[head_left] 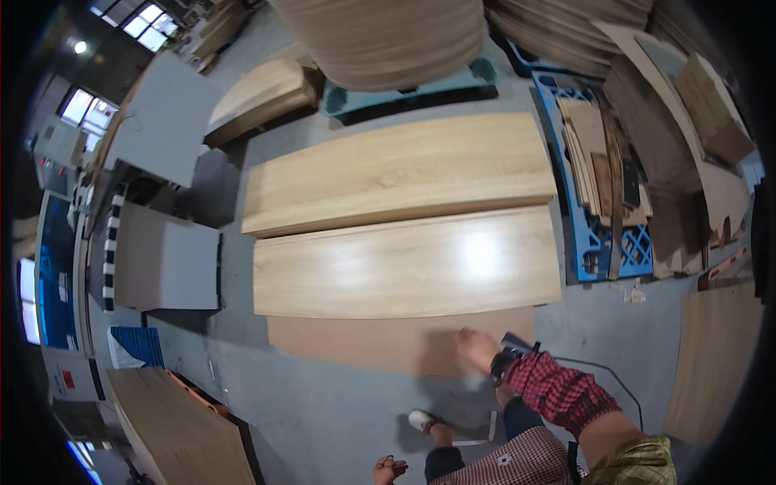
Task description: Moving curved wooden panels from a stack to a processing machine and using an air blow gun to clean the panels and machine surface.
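My right hand reaches over a flat brown sheet, just in front of the wood-grain boards. Its fingers look closed; whatever they may hold is hidden. A dark band circles that wrist above a red checked sleeve. Low in the view, my left hand hangs beside the checked apron, fingers loosely bent and slightly apart, holding nothing visible. Two long stacks of light wood-grain boards lie side by side: the near stack shows two bright reflections, and the far stack lies behind it.
A blue pallet with wood offcuts stands right. Tall round-fronted board stacks rise behind. Leaning brown boards stand at lower left and another board at lower right. A dark cable trails near my right arm.
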Available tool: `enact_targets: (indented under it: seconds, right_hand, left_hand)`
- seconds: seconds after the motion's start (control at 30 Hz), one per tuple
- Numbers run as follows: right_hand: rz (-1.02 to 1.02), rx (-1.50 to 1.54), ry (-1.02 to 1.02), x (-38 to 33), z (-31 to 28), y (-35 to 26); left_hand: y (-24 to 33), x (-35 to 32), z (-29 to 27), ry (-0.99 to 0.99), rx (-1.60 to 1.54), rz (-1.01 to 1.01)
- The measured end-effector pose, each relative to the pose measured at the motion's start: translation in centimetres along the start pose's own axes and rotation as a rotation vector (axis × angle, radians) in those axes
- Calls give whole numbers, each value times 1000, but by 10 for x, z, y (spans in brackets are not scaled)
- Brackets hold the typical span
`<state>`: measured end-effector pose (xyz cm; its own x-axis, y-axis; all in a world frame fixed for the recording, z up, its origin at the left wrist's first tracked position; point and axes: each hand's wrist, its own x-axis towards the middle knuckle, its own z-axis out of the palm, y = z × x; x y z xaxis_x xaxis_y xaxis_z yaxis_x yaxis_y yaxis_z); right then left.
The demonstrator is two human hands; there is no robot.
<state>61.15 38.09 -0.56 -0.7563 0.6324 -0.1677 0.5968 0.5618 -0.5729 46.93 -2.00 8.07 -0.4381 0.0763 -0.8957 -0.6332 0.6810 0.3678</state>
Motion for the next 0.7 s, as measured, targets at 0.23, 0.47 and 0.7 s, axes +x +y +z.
enact_targets:
  seconds: [0.23,0.47,0.7]
  right_hand:
    - [-360,370,-128,-22,-5,-244]
    - [-192,-286,-1223,-80,125,-220]
    - [309,-384,-814,-94,94,-238]
  left_hand:
    - [-73,-19,-101,-141,-74,108]
    - [-152,-73,-266,17,-375,-17]
    - [-233,-106,-460,365,-617,23]
